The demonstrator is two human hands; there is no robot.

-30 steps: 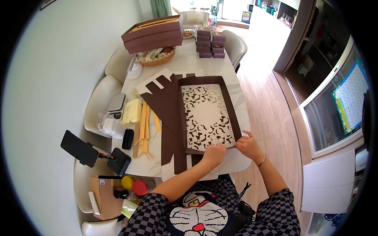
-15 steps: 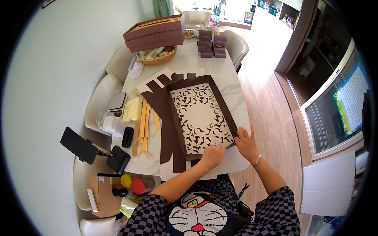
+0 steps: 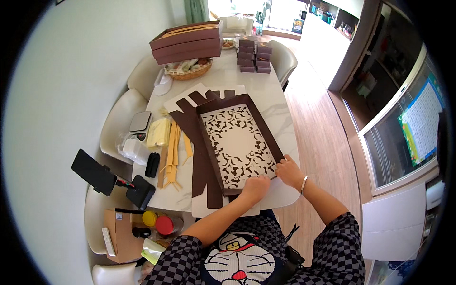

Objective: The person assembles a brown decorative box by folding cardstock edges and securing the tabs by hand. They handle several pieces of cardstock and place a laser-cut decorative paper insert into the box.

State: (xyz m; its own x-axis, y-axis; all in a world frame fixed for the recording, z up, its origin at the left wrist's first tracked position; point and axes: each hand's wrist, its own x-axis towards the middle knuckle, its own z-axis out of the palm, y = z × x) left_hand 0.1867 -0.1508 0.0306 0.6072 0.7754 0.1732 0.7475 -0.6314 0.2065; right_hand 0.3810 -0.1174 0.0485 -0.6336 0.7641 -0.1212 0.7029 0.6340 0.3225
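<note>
Print in sight, none of it legible

The densest print stands on a wall chart [image 3: 422, 124] on the glass door at the right: rows of small characters inside a blue and green border, too fine to read. A cardboard box [image 3: 127, 240] at the lower left bears a small pale label [image 3: 119, 216], its dark marks unreadable. On the stacked small purple boxes [image 3: 245, 56] at the table's far end, a curved golden mark shows on top. A dark container [image 3: 298, 26] near the window carries pale patches, too small to make out.
</note>
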